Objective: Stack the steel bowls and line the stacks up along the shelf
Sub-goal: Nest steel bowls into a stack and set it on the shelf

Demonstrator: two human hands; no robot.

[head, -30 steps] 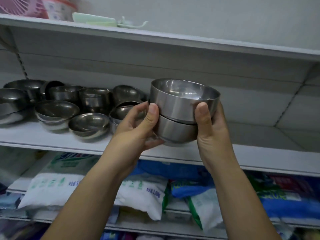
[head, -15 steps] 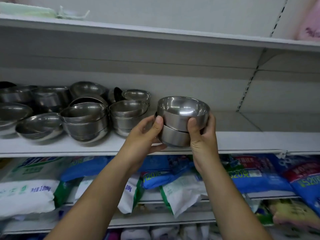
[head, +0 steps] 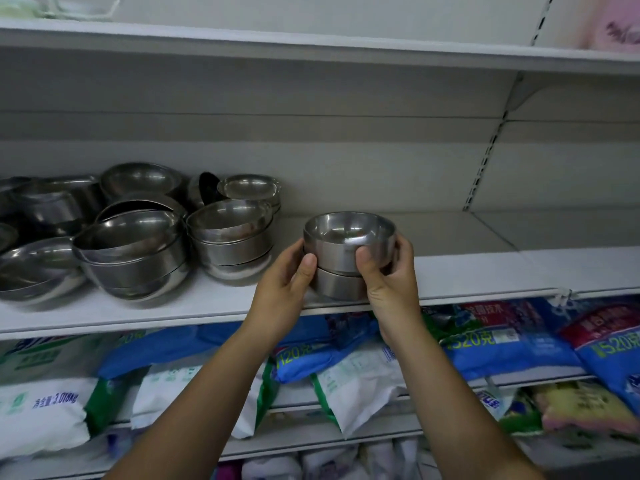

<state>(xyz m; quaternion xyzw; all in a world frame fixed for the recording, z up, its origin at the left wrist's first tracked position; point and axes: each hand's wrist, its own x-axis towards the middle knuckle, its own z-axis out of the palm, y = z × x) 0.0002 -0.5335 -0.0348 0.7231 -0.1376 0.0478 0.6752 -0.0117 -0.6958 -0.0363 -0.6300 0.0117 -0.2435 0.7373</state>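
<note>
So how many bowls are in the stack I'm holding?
2: the top bowl sits in the bottom bowl, between left hand and right hand; others may be nested unseen.

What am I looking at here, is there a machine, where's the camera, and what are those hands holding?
No machine here: a person wears a camera on the head, looking forward and down, so the picture shows their own arms. The left hand and right hand grip a stack of two steel bowls from either side, at the front of a white shelf; whether it rests there yet is unclear. Further left on that shelf sit more steel bowls, some nested. Below lie bagged goods.
</note>
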